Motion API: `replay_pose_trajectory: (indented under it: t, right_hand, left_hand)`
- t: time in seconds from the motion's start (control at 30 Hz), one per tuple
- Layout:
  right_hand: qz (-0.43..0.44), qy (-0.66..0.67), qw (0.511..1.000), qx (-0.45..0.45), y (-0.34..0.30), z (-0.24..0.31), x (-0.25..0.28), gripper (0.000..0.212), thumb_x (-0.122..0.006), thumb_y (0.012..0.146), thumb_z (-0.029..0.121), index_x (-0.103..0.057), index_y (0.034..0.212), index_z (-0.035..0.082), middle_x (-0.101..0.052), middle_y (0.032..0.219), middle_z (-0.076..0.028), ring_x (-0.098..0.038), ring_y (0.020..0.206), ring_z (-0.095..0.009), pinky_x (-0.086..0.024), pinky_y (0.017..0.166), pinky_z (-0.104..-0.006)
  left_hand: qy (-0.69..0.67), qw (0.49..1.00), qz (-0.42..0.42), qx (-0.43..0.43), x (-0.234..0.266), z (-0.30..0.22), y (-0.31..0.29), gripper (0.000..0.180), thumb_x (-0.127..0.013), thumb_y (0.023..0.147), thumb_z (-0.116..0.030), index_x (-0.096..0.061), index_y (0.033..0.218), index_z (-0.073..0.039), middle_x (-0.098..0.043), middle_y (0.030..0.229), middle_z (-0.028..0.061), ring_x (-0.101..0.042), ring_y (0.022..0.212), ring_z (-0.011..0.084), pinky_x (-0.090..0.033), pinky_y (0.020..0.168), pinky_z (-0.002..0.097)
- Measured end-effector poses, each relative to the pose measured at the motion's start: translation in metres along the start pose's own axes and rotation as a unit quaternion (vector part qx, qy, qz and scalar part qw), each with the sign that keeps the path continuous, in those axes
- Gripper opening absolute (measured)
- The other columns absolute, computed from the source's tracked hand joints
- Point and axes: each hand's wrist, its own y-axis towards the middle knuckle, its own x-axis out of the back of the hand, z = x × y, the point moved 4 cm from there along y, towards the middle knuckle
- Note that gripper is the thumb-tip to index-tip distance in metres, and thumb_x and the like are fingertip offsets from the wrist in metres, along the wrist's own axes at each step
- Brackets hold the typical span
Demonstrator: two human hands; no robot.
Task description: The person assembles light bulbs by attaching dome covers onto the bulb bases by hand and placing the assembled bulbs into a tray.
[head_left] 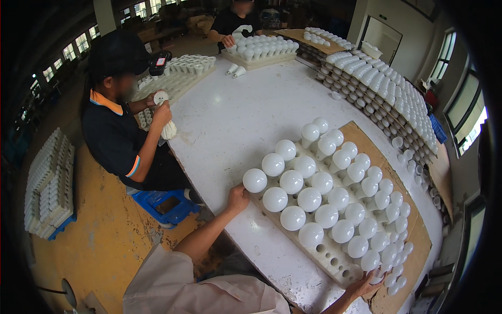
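A white foam tray (334, 258) filled with rows of round white light bulbs (309, 199) lies at an angle on the table before me. Several holes along its near edge hold no bulb. My left hand (238, 199) is closed on the tray's left end, just under the nearest bulb, with its fingers partly hidden. At the near right corner, my right hand (366, 284) is closed around the tray's edge, close beside the bulbs; some of its fingers are out of sight behind them.
Cardboard (418, 225) lies under the tray's far side. Stacked bulb trays (376, 78) and loose white cups (410, 165) line the right. At left, a co-worker (120, 115) handles a white part by a blue stool (162, 206); another person (238, 23) stands at a far bulb tray (261, 60).
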Motion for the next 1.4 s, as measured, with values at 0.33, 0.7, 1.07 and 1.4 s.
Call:
replay_pose_trajectory:
  t: [0.33, 0.7, 1.07, 1.4]
  right_hand:
    - [-0.012, -0.013, 1.000, -0.009, 0.000, -0.009, 0.003, 0.058, -0.059, 0.088, 0.022, -0.031, 0.137, 0.008, -0.041, 0.135, -0.015, -0.048, 0.118, -0.030, -0.046, 0.091, -0.0418]
    - [-0.023, -0.030, 0.999, 0.006, 0.001, -0.016, 0.001, 0.057, -0.059, 0.088, 0.022, -0.032, 0.136, 0.007, -0.043, 0.132, -0.014, -0.050, 0.115, -0.028, -0.044, 0.087, -0.0392]
    - [-0.052, -0.031, 0.998, -0.013, 0.003, -0.006, -0.001, 0.067, -0.069, 0.077, 0.006, -0.035, 0.135, 0.006, -0.050, 0.122, -0.013, -0.053, 0.106, -0.023, -0.044, 0.092, -0.0333]
    - [-0.031, 0.137, 0.986, -0.092, 0.001, -0.002, 0.027, 0.080, -0.075, 0.071, 0.009, -0.029, 0.136, 0.008, -0.051, 0.116, -0.014, -0.058, 0.102, -0.026, -0.051, 0.087, -0.0359]
  left_hand:
    - [-0.056, 0.998, -0.017, 0.014, 0.006, -0.001, -0.001, 0.031, -0.047, 0.078, 0.006, -0.063, 0.104, -0.002, -0.066, 0.092, 0.0201, -0.067, 0.084, 0.0324, -0.051, 0.070, 0.0353]
    - [0.141, 0.975, -0.158, -0.065, 0.093, 0.054, 0.104, 0.071, -0.042, 0.067, 0.020, -0.038, 0.134, -0.003, -0.022, 0.150, 0.0191, -0.026, 0.136, 0.0378, -0.030, 0.109, 0.0400]
    - [0.262, 0.893, 0.311, -0.191, -0.002, 0.027, 0.171, 0.055, -0.064, 0.068, 0.012, -0.051, 0.120, -0.001, -0.041, 0.137, 0.0259, -0.040, 0.128, 0.0379, -0.036, 0.107, 0.0394]
    - [-0.056, 0.984, 0.157, 0.065, 0.055, 0.091, 0.116, 0.069, -0.064, 0.079, 0.002, -0.032, 0.140, 0.002, -0.046, 0.135, 0.0204, -0.052, 0.117, 0.0265, -0.040, 0.099, 0.0351]
